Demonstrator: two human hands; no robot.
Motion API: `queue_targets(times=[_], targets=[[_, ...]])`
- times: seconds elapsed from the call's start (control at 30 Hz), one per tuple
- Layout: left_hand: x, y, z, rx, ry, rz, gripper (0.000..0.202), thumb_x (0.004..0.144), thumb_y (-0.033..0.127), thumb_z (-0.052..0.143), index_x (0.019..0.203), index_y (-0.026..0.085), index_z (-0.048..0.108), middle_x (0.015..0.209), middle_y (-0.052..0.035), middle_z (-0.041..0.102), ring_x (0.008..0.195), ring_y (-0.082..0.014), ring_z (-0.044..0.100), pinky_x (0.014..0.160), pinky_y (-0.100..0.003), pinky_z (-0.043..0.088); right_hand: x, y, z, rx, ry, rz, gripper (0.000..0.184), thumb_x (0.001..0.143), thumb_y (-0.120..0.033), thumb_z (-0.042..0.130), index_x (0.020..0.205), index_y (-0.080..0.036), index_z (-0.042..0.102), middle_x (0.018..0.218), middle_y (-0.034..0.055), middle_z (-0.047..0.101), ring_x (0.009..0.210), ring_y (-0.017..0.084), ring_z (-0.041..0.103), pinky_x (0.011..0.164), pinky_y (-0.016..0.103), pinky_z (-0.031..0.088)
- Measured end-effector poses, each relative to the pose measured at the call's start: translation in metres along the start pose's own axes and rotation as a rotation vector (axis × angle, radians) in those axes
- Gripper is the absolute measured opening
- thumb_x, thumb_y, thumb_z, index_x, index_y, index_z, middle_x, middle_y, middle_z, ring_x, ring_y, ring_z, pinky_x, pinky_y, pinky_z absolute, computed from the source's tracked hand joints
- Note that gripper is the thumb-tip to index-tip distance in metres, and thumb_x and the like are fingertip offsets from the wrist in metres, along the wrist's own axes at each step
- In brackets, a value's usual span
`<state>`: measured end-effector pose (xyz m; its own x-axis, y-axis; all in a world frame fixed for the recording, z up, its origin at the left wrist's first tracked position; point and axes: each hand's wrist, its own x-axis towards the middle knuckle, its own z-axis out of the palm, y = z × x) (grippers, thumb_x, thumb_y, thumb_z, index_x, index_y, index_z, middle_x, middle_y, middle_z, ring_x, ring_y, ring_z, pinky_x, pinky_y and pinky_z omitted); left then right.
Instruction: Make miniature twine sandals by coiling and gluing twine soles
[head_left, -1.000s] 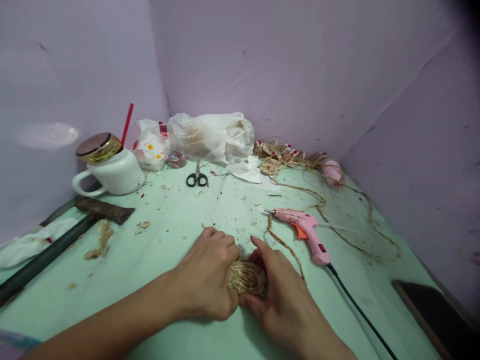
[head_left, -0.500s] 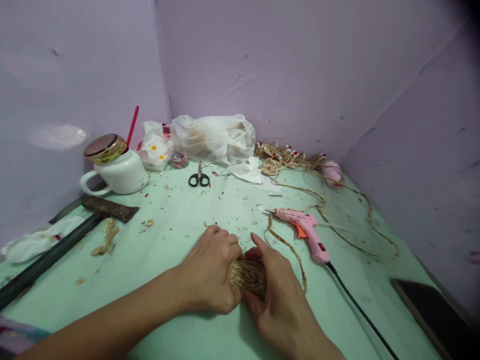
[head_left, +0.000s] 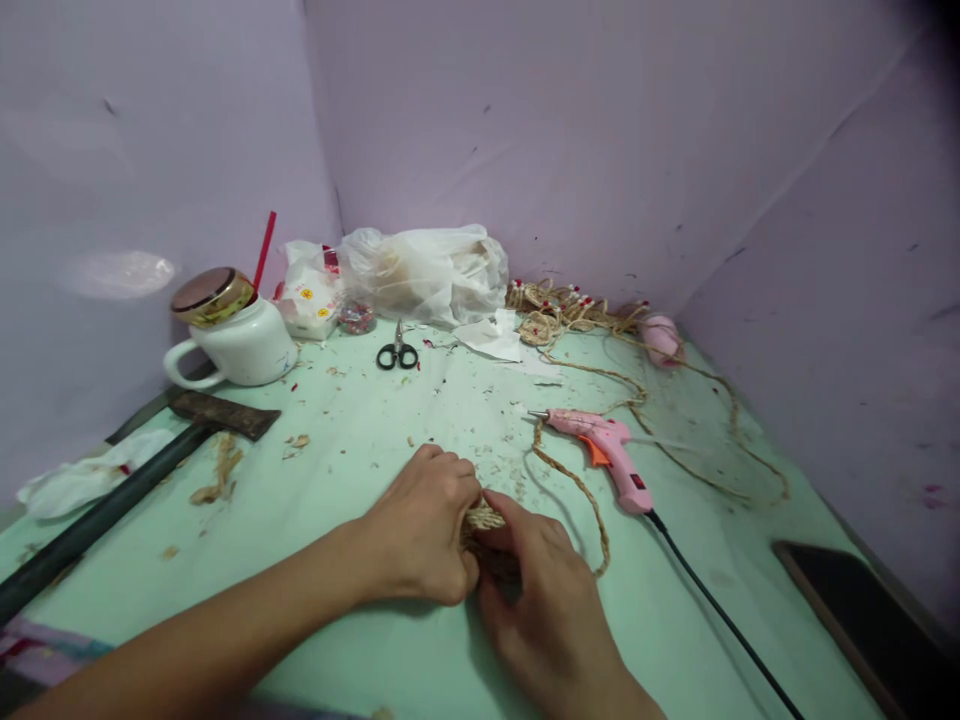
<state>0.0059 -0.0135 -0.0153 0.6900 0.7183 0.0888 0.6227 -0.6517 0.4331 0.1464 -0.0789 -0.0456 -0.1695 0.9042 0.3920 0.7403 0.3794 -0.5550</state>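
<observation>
Both my hands close around a small jute-wrapped object (head_left: 484, 518) low on the pale green table (head_left: 337, 470). My left hand (head_left: 420, 535) grips its left side with fingers curled. My right hand (head_left: 536, 590) covers its right side and top, so only a tuft of twine shows between the hands. A loose strand of jute cord (head_left: 581, 495) runs from the object toward the far right. A pink glue gun (head_left: 604, 455) lies just right of my hands, its black cable (head_left: 712, 620) trailing to the lower right.
Black scissors (head_left: 396, 352) lie mid-table. A white lidded mug (head_left: 232, 335) with a red straw and a hammer (head_left: 150, 465) sit left. Plastic bags (head_left: 420, 275) and a jute pile (head_left: 570, 312) line the back wall. A dark flat object (head_left: 862, 620) lies at right.
My right hand has slid further over the jute-wrapped object, hiding most of it. The camera view shifted slightly; the other things stay where they were.
</observation>
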Motion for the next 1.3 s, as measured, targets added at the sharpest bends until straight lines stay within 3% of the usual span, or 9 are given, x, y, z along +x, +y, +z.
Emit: queue_targets(times=[0.23, 0.7, 0.8, 0.9, 1.0, 1.1, 1.2, 1.3], targets=[[-0.001, -0.001, 0.005, -0.016, 0.075, 0.042, 0.011, 0.049, 0.015, 0.05, 0.059, 0.017, 0.046, 0.064, -0.0017, 0.051, 0.066, -0.0166, 0.051, 0.076, -0.032, 0.037, -0.003, 0.003, 0.005, 0.042, -0.002, 0.06, 0.055, 0.068, -0.005, 0.051, 0.119, -0.021, 0.04, 0.087, 0.0034, 0.068, 0.081, 0.022, 0.061, 0.071, 0.034, 0.05], [-0.001, 0.0, 0.005, 0.028, 0.07, 0.049, 0.01, 0.048, 0.016, 0.049, 0.058, 0.017, 0.048, 0.063, -0.0029, 0.054, 0.066, -0.0179, 0.051, 0.078, -0.035, 0.036, -0.003, 0.0, 0.006, 0.145, -0.01, 0.128, 0.049, 0.069, -0.004, 0.048, 0.115, -0.02, 0.043, 0.087, 0.0037, 0.066, 0.081, 0.021, 0.063, 0.071, 0.033, 0.051], [-0.003, 0.001, 0.002, 0.031, 0.056, 0.034, 0.012, 0.051, 0.018, 0.051, 0.063, 0.017, 0.052, 0.067, -0.0035, 0.055, 0.069, -0.0192, 0.052, 0.08, -0.036, 0.036, -0.001, 0.0, 0.001, 0.082, -0.006, 0.054, 0.048, 0.069, -0.004, 0.049, 0.114, -0.018, 0.044, 0.088, 0.0056, 0.064, 0.081, 0.022, 0.061, 0.071, 0.036, 0.049], [-0.007, 0.001, -0.002, 0.044, 0.063, 0.017, 0.019, 0.053, 0.022, 0.054, 0.07, 0.016, 0.055, 0.074, -0.0045, 0.056, 0.075, -0.021, 0.052, 0.085, -0.039, 0.034, 0.0, 0.001, -0.009, 0.039, 0.01, -0.151, 0.046, 0.07, -0.005, 0.051, 0.113, -0.019, 0.045, 0.089, 0.0061, 0.064, 0.081, 0.022, 0.059, 0.079, 0.043, 0.045], [-0.011, 0.002, -0.008, 0.067, 0.094, 0.011, 0.025, 0.054, 0.022, 0.055, 0.079, 0.016, 0.057, 0.081, -0.0055, 0.056, 0.08, -0.022, 0.051, 0.092, -0.043, 0.029, -0.001, 0.002, -0.019, 0.151, 0.311, -0.255, 0.047, 0.069, -0.002, 0.055, 0.111, -0.021, 0.047, 0.09, 0.0049, 0.062, 0.083, 0.022, 0.058, 0.086, 0.049, 0.039], [-0.013, 0.003, -0.013, 0.089, 0.118, 0.001, 0.027, 0.055, 0.021, 0.055, 0.082, 0.016, 0.057, 0.083, -0.0059, 0.057, 0.081, -0.0219, 0.051, 0.096, -0.044, 0.025, -0.001, 0.001, -0.024, 0.319, 0.678, -0.231, 0.042, 0.068, 0.004, 0.055, 0.101, -0.022, 0.054, 0.08, 0.0026, 0.059, 0.075, 0.02, 0.057, 0.073, 0.042, 0.043], [-0.014, -0.002, -0.022, 0.12, 0.177, 0.016, 0.027, 0.056, 0.02, 0.056, 0.082, 0.017, 0.056, 0.082, -0.005, 0.058, 0.08, -0.0211, 0.053, 0.096, -0.044, 0.026, 0.001, 0.0, -0.026, 0.455, 0.848, -0.143, 0.033, 0.07, 0.003, 0.056, 0.092, -0.021, 0.058, 0.076, 0.0015, 0.057, 0.072, 0.018, 0.054, 0.066, 0.036, 0.043], [-0.015, -0.013, -0.037, 0.225, 0.382, -0.012, 0.026, 0.061, 0.023, 0.057, 0.086, 0.017, 0.054, 0.087, -0.0065, 0.06, 0.085, -0.0229, 0.054, 0.097, -0.045, 0.026, 0.003, 0.001, -0.029, 0.541, 0.929, 0.026, 0.023, 0.073, -0.003, 0.058, 0.087, -0.022, 0.058, 0.077, 0.001, 0.056, 0.073, 0.016, 0.053, 0.066, 0.032, 0.043]])
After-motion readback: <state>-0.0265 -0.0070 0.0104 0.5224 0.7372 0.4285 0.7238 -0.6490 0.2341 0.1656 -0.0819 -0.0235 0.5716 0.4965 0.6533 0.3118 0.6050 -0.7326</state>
